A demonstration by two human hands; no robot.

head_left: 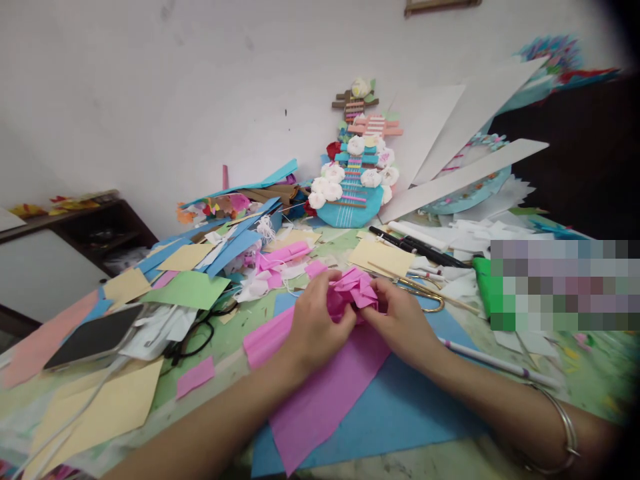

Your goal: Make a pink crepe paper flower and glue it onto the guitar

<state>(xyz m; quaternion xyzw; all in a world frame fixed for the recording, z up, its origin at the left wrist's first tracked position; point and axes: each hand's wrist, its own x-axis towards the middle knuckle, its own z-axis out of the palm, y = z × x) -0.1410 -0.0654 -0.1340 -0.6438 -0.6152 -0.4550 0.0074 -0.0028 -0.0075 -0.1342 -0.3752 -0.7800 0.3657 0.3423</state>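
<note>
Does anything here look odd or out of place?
The flat, dark rectangular device looks out of place, lying slanted among coloured paper sheets. Little else stands out around the crumpled pink paper in the left hand and right hand.

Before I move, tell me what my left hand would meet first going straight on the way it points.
Most likely the bunched pink paper, which the left hand already touches; beyond it, the pale yellow sheet seems to follow, though depth is unclear.

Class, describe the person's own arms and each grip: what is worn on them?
The left grip and right grip are ungloved human hands. No sleeves show on the left forearm or right forearm. A slim, shiny, silver-coloured bangle, perhaps doubled, circles the right forearm.
</note>
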